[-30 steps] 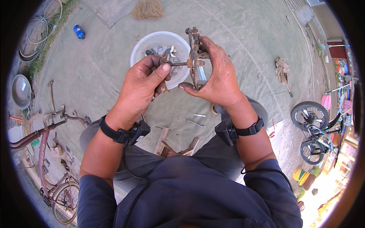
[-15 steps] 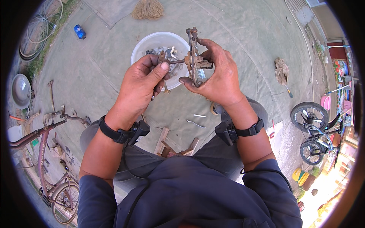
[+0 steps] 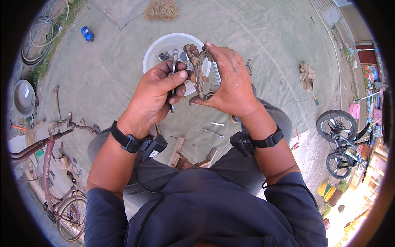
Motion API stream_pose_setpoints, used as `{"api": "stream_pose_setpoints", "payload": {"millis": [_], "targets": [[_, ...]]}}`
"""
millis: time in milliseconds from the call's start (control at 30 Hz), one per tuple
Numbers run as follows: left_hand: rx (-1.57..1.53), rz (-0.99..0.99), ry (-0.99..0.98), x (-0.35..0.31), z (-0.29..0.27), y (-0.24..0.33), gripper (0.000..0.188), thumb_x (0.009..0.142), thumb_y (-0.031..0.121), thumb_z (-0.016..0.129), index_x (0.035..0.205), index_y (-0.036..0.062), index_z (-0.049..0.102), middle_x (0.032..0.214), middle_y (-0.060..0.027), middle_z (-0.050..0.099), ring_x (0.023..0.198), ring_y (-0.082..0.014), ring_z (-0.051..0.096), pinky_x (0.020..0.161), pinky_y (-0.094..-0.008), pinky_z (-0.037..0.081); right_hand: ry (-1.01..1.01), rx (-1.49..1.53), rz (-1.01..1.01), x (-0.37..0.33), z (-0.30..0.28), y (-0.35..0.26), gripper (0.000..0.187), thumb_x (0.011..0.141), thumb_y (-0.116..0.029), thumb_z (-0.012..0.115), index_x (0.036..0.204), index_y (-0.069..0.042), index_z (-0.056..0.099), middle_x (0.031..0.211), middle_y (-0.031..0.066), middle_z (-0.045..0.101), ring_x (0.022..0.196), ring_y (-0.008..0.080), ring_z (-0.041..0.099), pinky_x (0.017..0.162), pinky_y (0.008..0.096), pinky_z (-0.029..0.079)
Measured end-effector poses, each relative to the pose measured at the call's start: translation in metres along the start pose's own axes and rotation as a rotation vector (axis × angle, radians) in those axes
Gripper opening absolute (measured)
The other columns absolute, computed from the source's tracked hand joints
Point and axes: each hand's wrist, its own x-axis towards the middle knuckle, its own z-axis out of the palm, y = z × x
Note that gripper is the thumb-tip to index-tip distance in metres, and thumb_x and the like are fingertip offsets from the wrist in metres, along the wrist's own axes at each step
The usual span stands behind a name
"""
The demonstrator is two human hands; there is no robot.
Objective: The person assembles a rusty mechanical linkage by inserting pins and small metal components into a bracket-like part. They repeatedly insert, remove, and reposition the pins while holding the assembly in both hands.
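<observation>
Over the far side of my lap, my right hand (image 3: pixel 235 84) is closed round a rusty bicycle brake caliper (image 3: pixel 199 74), thumb below and fingers above its curved arms. My left hand (image 3: pixel 155 91) pinches a double-ended wrench (image 3: pixel 175 59), which lies nearly lengthwise across the fingers, one end past the fingertips and the other below. Those left fingertips also reach the near end of the caliper's centre bolt; the exact grip there is hidden by the thumb. Behind both hands stands a whitish plastic basin (image 3: pixel 145 61) with loose metal parts in it.
Two small wrenches (image 3: pixel 214 132) lie on the green ground sheet (image 3: pixel 111 78) before my knees, near a wooden frame (image 3: pixel 176 151). A straw broom (image 3: pixel 161 10) is at the far edge, a blue can (image 3: pixel 87 33) far left. Bicycle parts (image 3: pixel 49 164) lie left; a small bicycle (image 3: pixel 339 140) is right.
The caliper has turned and come left, closer to my left hand, so its bolt shows less. The wrench in my left hand has swung into fuller view.
</observation>
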Motion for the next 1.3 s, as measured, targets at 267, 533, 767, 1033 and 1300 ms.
{"api": "stream_pose_setpoints", "payload": {"millis": [267, 533, 767, 1033, 1300], "targets": [[-0.194, 0.100, -0.007, 0.003, -0.010, 0.004, 0.013, 0.098, 0.011, 0.065, 0.110, 0.0100, 0.059, 0.080, 0.0053, 0.053, 0.062, -0.0041, 0.045, 0.050, -0.0190, 0.035, -0.034, 0.330, 0.137, 0.001, -0.005, 0.006, 0.133, 0.045, -0.038, 0.100, 0.152, -0.004, 0.029, 0.148, 0.0193, 0.044, 0.134, 0.0376, 0.048, 0.111, 0.0496, 0.043], [-0.294, 0.146, -0.037, 0.005, -0.016, 0.009, 0.009, 0.100, 0.012, 0.062, 0.106, 0.0082, 0.056, 0.085, 0.0021, 0.054, 0.065, -0.0056, 0.044, 0.051, -0.0202, 0.035, -0.205, 0.695, 0.328, -0.001, -0.006, 0.010, 0.128, 0.054, -0.035, 0.100, 0.154, -0.002, 0.027, 0.152, 0.0193, 0.040, 0.138, 0.0353, 0.046, 0.108, 0.0494, 0.047], [-0.269, 0.130, 0.014, 0.004, -0.011, 0.008, 0.009, 0.104, 0.016, 0.056, 0.108, 0.0079, 0.057, 0.077, 0.0064, 0.048, 0.061, -0.0015, 0.039, 0.050, -0.0188, 0.032, -0.188, 0.763, 0.383, 0.000, -0.006, 0.007, 0.122, 0.055, -0.036, 0.100, 0.150, 0.001, 0.033, 0.138, 0.0201, 0.055, 0.129, 0.0309, 0.055, 0.106, 0.0451, 0.050], [-0.262, 0.101, 0.031, 0.005, -0.012, 0.009, 0.009, 0.101, 0.015, 0.061, 0.107, 0.0092, 0.056, 0.087, 0.0034, 0.055, 0.067, -0.0046, 0.044, 0.053, -0.0199, 0.034, -0.173, 0.760, 0.405, 0.000, -0.008, 0.005, 0.118, 0.054, -0.033, 0.100, 0.148, 0.001, 0.036, 0.128, 0.0191, 0.063, 0.123, 0.0292, 0.061, 0.104, 0.0430, 0.050], [-0.205, 0.112, 0.055, 0.003, -0.004, 0.011, 0.024, 0.104, 0.021, 0.055, 0.118, 0.0019, 0.059, 0.087, 0.0031, 0.060, 0.062, -0.0017, 0.041, 0.050, -0.0176, 0.035, -0.083, 0.484, 0.164, 0.001, -0.004, 0.005, 0.113, 0.051, -0.026, 0.100, 0.146, -0.002, 0.042, 0.143, 0.0167, 0.050, 0.126, 0.0310, 0.058, 0.098, 0.0429, 0.055]]}}
